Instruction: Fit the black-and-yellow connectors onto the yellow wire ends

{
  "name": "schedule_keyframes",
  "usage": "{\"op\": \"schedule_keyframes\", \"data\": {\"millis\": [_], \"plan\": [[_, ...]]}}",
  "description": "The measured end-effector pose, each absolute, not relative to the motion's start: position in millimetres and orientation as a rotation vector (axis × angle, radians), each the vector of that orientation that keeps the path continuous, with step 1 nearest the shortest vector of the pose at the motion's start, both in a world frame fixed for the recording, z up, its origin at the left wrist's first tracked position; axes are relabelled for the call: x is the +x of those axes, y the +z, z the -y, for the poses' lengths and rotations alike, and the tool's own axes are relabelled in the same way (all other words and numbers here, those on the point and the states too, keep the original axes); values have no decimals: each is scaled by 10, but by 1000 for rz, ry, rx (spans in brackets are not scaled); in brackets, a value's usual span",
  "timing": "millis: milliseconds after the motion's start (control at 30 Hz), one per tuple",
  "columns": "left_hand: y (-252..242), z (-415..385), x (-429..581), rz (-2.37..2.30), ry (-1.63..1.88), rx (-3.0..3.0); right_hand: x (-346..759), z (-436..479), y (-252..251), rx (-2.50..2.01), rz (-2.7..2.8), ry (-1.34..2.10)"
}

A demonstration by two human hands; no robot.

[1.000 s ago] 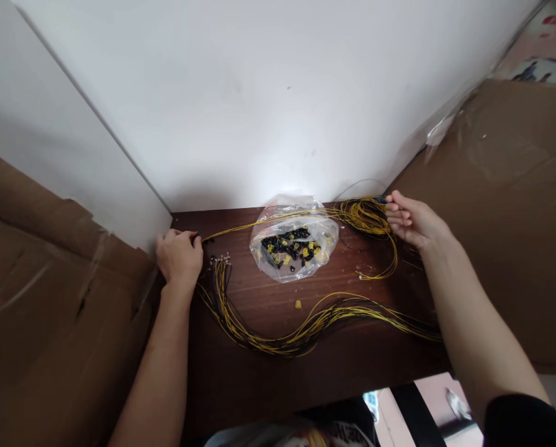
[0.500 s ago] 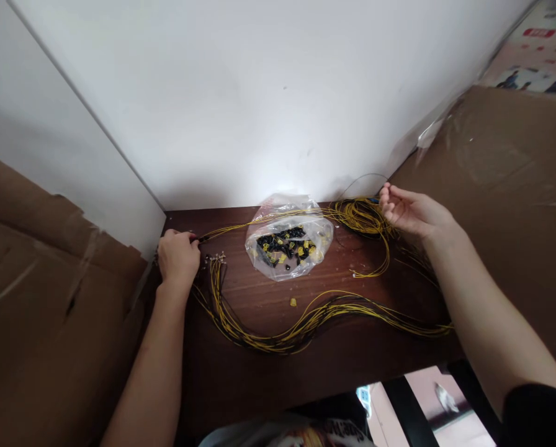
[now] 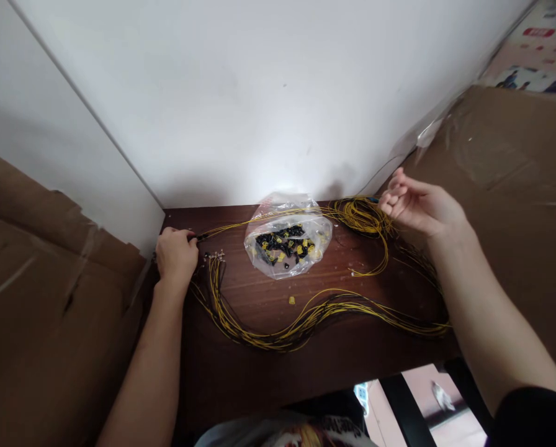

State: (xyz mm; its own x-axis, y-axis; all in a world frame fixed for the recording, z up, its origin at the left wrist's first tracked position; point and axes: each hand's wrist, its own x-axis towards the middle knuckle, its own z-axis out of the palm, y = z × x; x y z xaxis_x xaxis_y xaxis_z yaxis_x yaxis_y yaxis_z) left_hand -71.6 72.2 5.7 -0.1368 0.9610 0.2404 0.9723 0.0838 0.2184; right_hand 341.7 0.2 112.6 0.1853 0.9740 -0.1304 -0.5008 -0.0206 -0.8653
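Note:
In the head view my left hand (image 3: 176,253) rests at the left end of the table, closed around the end of a bunch of yellow wires (image 3: 226,228). A short dark part shows by its fingertips. My right hand (image 3: 417,203) is raised at the right, thumb and fingertips pinched on a thin dark wire (image 3: 381,169) that arcs toward the wall. Below that hand lies a coil of yellow wires (image 3: 359,216). A clear plastic bag (image 3: 285,268) of small black and yellow pieces sits between my hands, with the yellow wires running across its far side.
A long bundle of yellow and black wires (image 3: 278,341) curves along the table (image 3: 241,385), its metal-tipped ends near my left hand. One loose yellow piece (image 3: 291,300) lies before the bag. Cardboard (image 3: 40,298) stands left, more cardboard (image 3: 506,205) right, a white panel (image 3: 259,105) behind.
My right hand has risen and shifted slightly right with the thin dark wire, whose arc now reaches higher. My left hand stays almost where it was.

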Motion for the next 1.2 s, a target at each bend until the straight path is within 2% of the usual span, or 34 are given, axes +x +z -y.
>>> {"op": "schedule_keyframes", "data": {"millis": [133, 233, 433, 633, 767, 967, 1200], "plan": [[37, -737, -738, 2290, -554, -2039, 3618, 10, 747, -1217, 611, 1306], [28, -741, -747, 2290, -562, -2042, 3724, 52, 461, -1478, 613, 1064], [51, -715, -715, 2305, -573, -2010, 3807, 83, 81, -1640, 696, 866], [37, -714, -718, 2287, -565, -2014, 3801, 42, 98, -2088, 1264, 183], [17, -726, -740, 2255, -557, -2021, 3554, 43, 324, -1989, 1507, -163], [17, -732, -755, 2276, -563, -2018, 3005, 53, 482, -1643, 2038, 239], [62, -712, -729, 2343, -564, -2004, 2889, -127, 326, -1683, 2273, 135]]}}
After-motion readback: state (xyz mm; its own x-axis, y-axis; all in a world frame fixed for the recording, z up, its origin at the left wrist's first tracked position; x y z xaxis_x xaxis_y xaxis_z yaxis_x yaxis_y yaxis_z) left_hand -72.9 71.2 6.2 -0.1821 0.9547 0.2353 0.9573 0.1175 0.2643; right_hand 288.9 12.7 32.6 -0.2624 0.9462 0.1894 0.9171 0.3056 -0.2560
